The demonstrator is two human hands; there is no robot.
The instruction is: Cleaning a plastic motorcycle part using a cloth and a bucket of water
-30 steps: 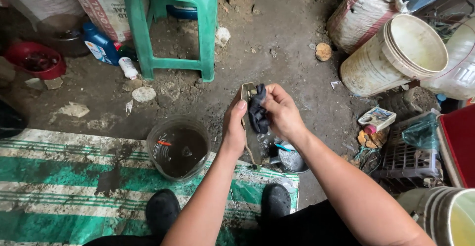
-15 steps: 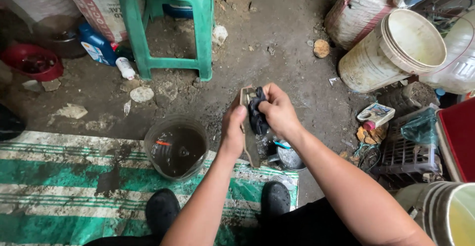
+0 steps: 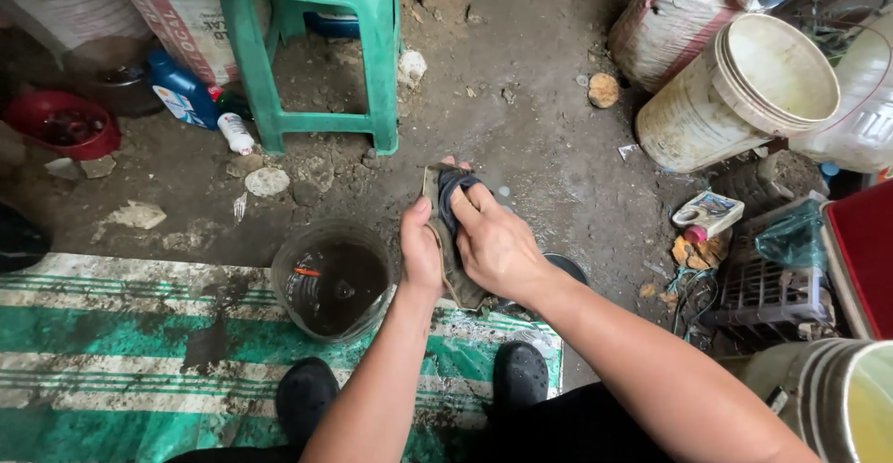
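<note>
My left hand (image 3: 420,251) grips a flat, dirty metal part (image 3: 433,187) from its left edge, holding it upright over the ground. My right hand (image 3: 493,240) presses a dark blue rag (image 3: 450,193) flat against the face of that part, covering most of it. Just left of my hands stands a clear plastic tub (image 3: 332,281) of murky brown liquid. A small metal bowl (image 3: 565,266) is mostly hidden behind my right wrist.
A green plastic stool (image 3: 316,53) stands ahead. A white bucket (image 3: 744,95) and sacks lie at right, with a black crate (image 3: 772,286) and red bin. A blue bottle (image 3: 181,89) and red bowl (image 3: 58,120) sit left. A green striped mat (image 3: 139,351) lies under my shoes.
My right hand has gone from pinching the bunched rag to pressing it flat on the part. Both hands and the part have shifted slightly left and lower, covering the metal bowl.
</note>
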